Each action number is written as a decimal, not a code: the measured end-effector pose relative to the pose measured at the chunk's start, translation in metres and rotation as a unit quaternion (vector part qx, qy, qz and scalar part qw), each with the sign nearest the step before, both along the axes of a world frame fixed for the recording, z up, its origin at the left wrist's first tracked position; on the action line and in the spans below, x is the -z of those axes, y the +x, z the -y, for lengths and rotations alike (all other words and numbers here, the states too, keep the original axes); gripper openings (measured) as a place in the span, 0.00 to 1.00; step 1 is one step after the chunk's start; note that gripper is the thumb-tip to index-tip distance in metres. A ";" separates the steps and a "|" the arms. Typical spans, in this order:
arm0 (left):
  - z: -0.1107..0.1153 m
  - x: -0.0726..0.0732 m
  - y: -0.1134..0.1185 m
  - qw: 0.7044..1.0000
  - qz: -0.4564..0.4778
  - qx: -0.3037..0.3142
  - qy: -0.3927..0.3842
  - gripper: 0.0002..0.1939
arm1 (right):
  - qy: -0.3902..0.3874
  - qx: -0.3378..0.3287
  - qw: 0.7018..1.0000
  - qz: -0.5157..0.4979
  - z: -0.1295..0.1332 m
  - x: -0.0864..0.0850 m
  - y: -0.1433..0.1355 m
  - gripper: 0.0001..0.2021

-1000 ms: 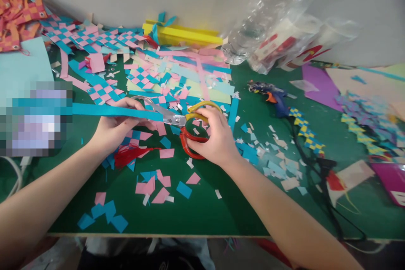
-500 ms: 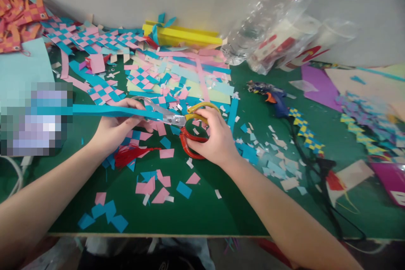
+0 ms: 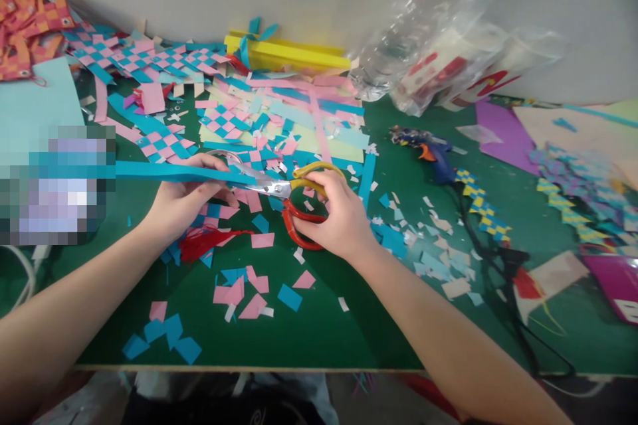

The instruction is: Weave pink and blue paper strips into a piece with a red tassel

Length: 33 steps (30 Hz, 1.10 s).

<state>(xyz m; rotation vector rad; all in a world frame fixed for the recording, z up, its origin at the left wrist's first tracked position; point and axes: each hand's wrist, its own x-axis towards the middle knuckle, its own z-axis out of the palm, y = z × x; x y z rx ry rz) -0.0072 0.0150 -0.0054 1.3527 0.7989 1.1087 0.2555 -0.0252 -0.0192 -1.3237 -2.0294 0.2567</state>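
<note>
My right hand (image 3: 341, 216) grips a pair of scissors (image 3: 276, 188) with one yellow and one red handle, its blades parted and pointing left. Between the blades lies the right end of a long blue paper strip (image 3: 144, 172). My left hand (image 3: 187, 196) pinches that strip a little left of the blades, and its far end stretches out over a blurred patch at the left. Just below my left hand rests a red tassel (image 3: 202, 244) on blue and pink paper. Blue and pink paper scraps (image 3: 256, 295) are scattered on the green table (image 3: 329, 332) beneath both hands.
Woven blue-and-pink paper pieces (image 3: 134, 60) line the back left, near orange woven ones (image 3: 34, 26). A yellow folded paper (image 3: 294, 53) lies against the wall. To the right are a blue glue gun (image 3: 441, 163) with its cable and bagged paper cups (image 3: 448, 66).
Hardly anything differs: the scissors and my right hand have shifted very slightly, and the strip's left end sits a touch higher. Both hands keep their hold.
</note>
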 end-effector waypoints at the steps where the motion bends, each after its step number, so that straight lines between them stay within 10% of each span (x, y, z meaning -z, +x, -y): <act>1: 0.000 0.000 0.000 1.000 -0.002 -0.003 -0.002 0.03 | -0.001 0.002 1.000 -0.001 0.000 0.000 0.000 0.24; 33: -0.003 0.006 0.002 0.999 0.036 -0.009 0.001 0.06 | -0.043 0.016 0.999 -0.023 0.002 -0.003 -0.003 0.23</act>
